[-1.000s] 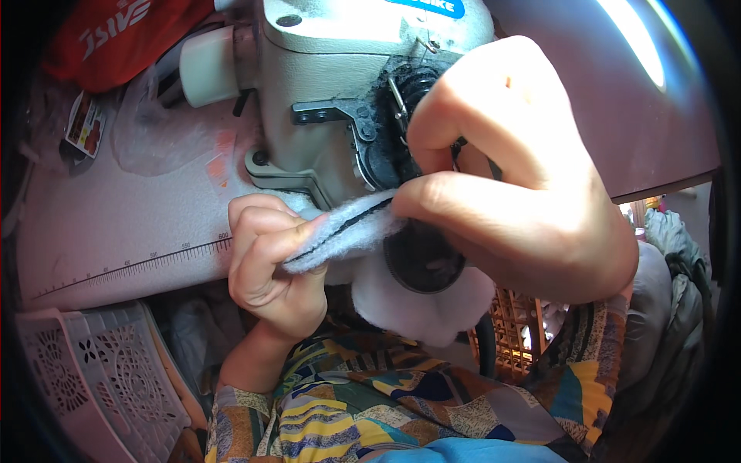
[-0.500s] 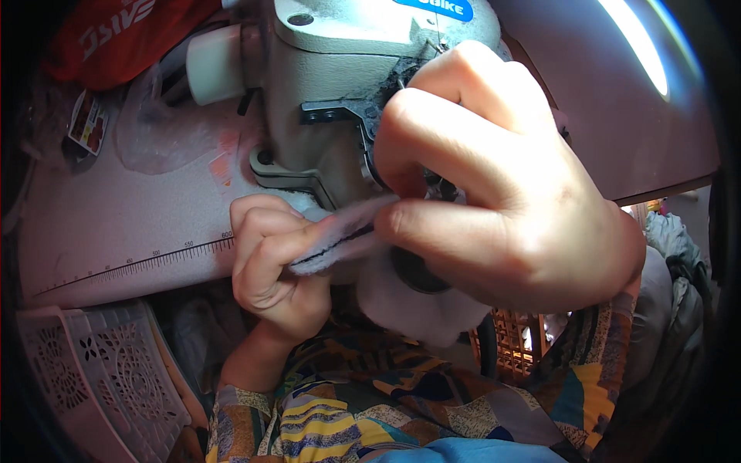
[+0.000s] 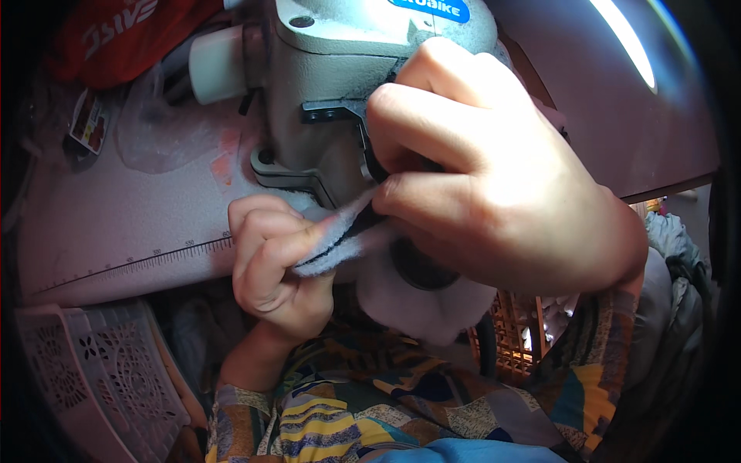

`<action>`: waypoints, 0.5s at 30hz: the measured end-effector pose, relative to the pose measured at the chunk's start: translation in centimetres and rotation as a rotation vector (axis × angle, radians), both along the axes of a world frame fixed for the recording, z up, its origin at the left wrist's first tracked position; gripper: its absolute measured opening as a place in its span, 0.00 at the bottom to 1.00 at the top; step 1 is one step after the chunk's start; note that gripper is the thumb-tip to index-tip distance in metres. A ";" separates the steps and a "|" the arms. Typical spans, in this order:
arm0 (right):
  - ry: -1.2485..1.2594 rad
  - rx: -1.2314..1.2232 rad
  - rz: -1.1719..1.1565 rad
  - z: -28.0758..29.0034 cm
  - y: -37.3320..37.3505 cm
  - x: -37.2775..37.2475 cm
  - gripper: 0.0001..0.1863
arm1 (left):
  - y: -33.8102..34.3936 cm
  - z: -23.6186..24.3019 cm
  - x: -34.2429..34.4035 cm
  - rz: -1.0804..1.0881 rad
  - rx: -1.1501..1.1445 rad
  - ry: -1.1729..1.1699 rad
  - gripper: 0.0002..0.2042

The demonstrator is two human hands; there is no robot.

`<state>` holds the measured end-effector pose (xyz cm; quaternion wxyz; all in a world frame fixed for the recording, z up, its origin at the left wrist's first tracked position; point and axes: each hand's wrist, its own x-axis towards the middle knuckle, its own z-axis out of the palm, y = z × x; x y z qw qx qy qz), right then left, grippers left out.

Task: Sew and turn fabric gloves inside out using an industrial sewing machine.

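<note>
A pale sewing machine (image 3: 332,89) stands in front of me, with a dark round cylinder part (image 3: 423,270) low at its front. My left hand (image 3: 274,266) is closed on a fuzzy greyish-white piece of fabric (image 3: 328,261), which shows a dark gap between its two layers. At the machine's needle end, my right hand (image 3: 486,170) is closed, its thumb and forefinger pinching the far edge of that fabric. This hand covers the needle and presser foot. More white fuzzy fabric (image 3: 432,316) hangs below the cylinder.
The tabletop carries a printed ruler scale (image 3: 170,255). Farther left lie a clear plastic bag (image 3: 166,139), a small dark packet (image 3: 86,127) and a red cloth item (image 3: 116,35). Below are a white openwork basket (image 3: 131,355) and a brown basket (image 3: 517,332). A bright lamp (image 3: 625,38) shines at upper right.
My right hand has shifted slightly left and up, drawing the fabric's upper layer with it, so the dark gap is wider. My left hand has barely moved.
</note>
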<state>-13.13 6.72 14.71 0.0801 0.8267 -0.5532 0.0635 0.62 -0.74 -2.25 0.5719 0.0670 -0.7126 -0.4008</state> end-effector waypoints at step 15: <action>0.016 -0.068 0.041 -1.6 0.6 -2.0 0.10 | -0.1 0.3 0.0 0.009 -0.016 0.003 0.11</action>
